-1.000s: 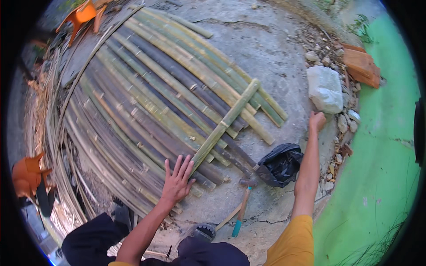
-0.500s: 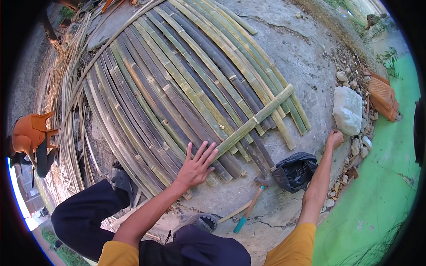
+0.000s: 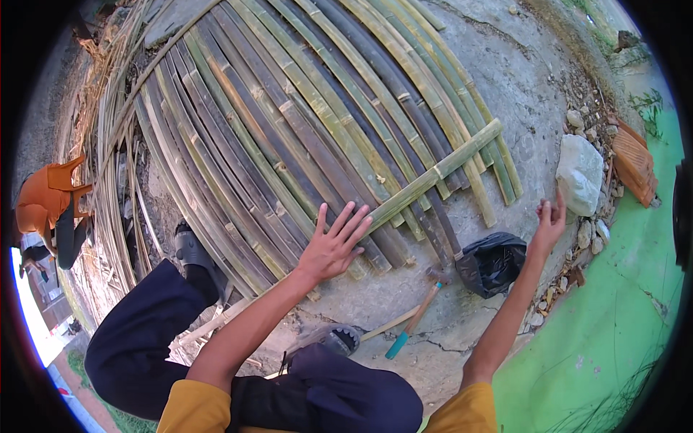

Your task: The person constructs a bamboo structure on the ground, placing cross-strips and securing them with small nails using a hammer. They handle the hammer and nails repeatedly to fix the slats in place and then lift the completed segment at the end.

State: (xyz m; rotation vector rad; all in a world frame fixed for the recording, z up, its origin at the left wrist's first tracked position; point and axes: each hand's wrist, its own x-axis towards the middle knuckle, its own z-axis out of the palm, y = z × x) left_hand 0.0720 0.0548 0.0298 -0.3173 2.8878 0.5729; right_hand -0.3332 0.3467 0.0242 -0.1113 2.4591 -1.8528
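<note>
My left hand [image 3: 332,244] lies with fingers spread at the near end of a split bamboo crosspiece [image 3: 433,175]. That crosspiece runs slantwise over the near ends of several long bamboo slats [image 3: 296,123], which lie side by side. On the right, my right hand [image 3: 550,225] is raised between a pale rock [image 3: 580,175] and an open black plastic bag [image 3: 491,265]. Its fingers are partly stretched and apart, and I make out nothing in them. A hammer [image 3: 415,317] with a teal grip rests on the ground, below the bag and apart from both hands.
Thin bamboo strips [image 3: 119,173] are heaped at the left, near a person in orange [image 3: 50,195]. Stones and an orange-brown ridged block [image 3: 634,162] line the right edge, beside a green surface [image 3: 621,303]. My sandalled foot [image 3: 191,249] stands by the slats.
My right hand's fingers have loosened from a closed pinch and point upward. My left hand stays at the crosspiece's end. The whole view has shifted slightly.
</note>
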